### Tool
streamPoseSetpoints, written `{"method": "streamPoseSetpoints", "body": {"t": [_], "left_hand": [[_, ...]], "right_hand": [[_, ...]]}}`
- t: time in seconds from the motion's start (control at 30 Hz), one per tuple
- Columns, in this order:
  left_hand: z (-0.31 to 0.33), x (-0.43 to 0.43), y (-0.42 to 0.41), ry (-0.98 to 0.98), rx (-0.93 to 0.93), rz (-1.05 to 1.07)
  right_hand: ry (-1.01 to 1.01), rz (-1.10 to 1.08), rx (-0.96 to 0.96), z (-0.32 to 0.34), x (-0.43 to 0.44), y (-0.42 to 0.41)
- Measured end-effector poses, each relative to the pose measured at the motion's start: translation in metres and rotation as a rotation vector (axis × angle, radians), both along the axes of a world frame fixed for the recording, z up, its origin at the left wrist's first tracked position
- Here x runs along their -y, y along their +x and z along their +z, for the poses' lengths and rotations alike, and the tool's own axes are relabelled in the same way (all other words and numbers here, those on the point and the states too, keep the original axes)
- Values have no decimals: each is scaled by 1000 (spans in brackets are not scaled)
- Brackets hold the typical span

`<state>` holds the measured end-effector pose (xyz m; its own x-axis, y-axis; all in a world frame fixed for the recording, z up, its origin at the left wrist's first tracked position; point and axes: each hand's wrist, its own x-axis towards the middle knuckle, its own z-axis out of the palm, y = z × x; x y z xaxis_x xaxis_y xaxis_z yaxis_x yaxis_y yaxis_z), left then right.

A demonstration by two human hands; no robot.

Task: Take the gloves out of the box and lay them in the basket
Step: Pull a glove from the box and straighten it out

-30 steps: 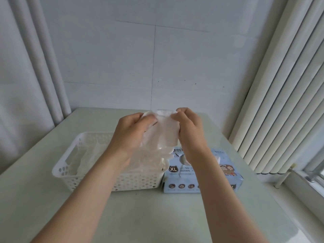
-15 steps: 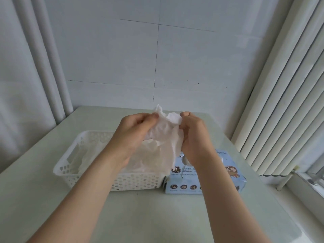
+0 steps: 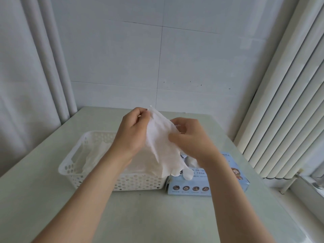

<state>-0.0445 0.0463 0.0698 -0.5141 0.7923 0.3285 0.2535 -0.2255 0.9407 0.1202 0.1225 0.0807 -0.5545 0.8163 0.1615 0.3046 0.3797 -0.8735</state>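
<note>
A thin white glove (image 3: pixel 162 146) hangs in the air above the table, fingers pointing down. My left hand (image 3: pixel 132 133) pinches its upper edge. My right hand (image 3: pixel 190 137) pinches its right side, lower than the left. Below them stands a white perforated basket (image 3: pixel 77 165) with white gloves lying inside. To the basket's right lies the light blue glove box (image 3: pixel 206 183), with a bit of white glove sticking out of its top opening. The hanging glove's fingertips dangle over the gap between basket and box.
The basket and box sit on a pale green table (image 3: pixel 157 216). A white tiled wall stands behind. White curtains hang at the left, vertical blinds (image 3: pixel 289 102) at the right beside a window sill.
The glove has been spread out and now hangs full length. My left hand rose and my right hand dropped lower along the glove's side.
</note>
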Motion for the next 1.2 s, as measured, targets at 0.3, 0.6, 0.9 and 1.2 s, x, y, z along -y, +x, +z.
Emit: {"method": "streamPoseSetpoints", "body": {"t": [0.3, 0.6, 0.9, 1.2], "left_hand": [[10, 9, 6, -11, 129, -132], [13, 7, 13, -35, 305, -120], [10, 23, -33, -444, -244, 54], [1, 39, -66, -765, -446, 199]], "right_hand": [[-597, -78, -383, 5, -6, 3], [-767, 141, -318, -5, -23, 27], [-557, -47, -190, -13, -13, -7], [-28, -143, 89, -17, 3, -50]]}}
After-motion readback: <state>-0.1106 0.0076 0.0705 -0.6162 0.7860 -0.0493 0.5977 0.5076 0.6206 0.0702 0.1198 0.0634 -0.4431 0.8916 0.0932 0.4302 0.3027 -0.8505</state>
